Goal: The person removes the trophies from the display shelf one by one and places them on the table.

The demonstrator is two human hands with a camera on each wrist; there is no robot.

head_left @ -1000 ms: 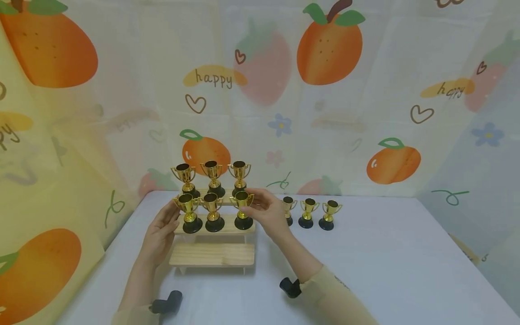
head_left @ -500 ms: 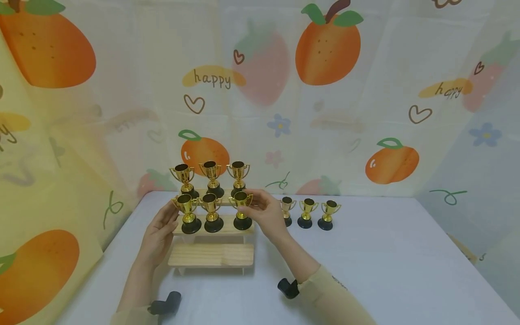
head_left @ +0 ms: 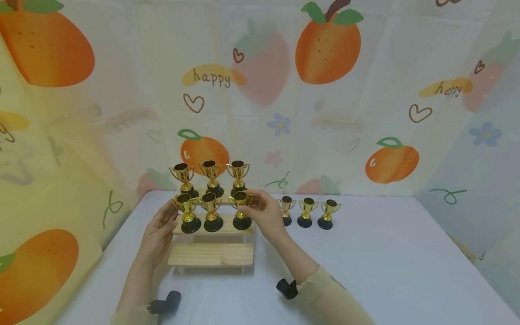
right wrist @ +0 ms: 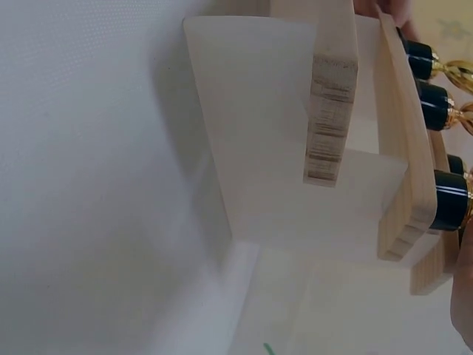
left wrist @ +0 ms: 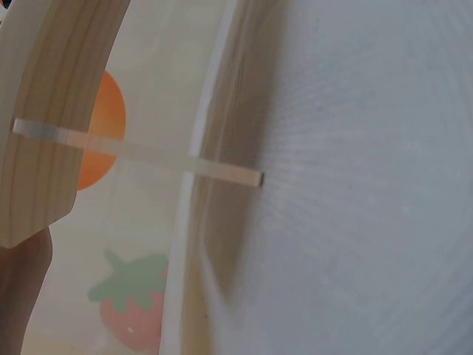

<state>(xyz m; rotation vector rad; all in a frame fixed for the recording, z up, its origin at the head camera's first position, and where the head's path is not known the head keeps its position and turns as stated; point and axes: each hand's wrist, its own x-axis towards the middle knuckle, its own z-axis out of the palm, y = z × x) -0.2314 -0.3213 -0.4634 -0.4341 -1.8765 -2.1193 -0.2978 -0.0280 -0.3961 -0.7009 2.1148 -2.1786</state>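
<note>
In the head view, a three-step wooden display stand (head_left: 211, 255) bears small gold trophies on black bases. My right hand (head_left: 266, 214) pinches the right trophy (head_left: 241, 210) of the middle step, thumb in front; its base meets the wood. At the other end of that step, my left hand (head_left: 157, 230) rests by the left trophy (head_left: 189, 212), its fingers reaching the step's end; the exact contact is partly hidden. A middle trophy (head_left: 211, 212) stands between them. The right wrist view shows the stand from the side, with black trophy bases (right wrist: 449, 200) on a step.
Three trophies stand on the top step, among them a back-left trophy (head_left: 184, 177). To the stand's right, three more, including a far-right trophy (head_left: 327, 214), stand in a row on the white table (head_left: 365, 271). Behind hangs a fruit-print cloth (head_left: 337, 108).
The head view has shifted very slightly. Both hands keep their places at the middle step, and the trophies stand as before.
</note>
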